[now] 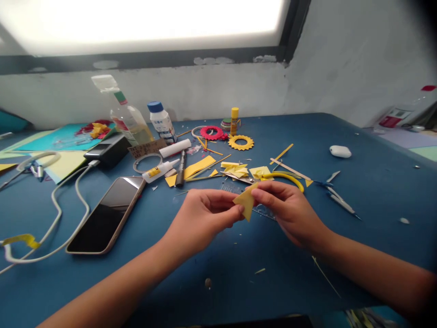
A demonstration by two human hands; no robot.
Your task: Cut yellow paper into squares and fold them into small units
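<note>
A small folded piece of yellow paper is held up above the blue table, pinched from both sides. My left hand grips its left edge between thumb and fingers. On the other side, my right hand pinches the upper right edge with thumb and forefinger. Just behind the hands lie yellow-handled scissors, partly hidden, and a clear ruler that the hands partly cover. Several yellow paper pieces are heaped by the scissors. Farther back rest a yellow toothed paper ring and a red one.
A phone and white cable lie left. Behind are a glue bottle, black marker, white bottle, clear bottle and glue stick. Compasses and a white earphone case lie right.
</note>
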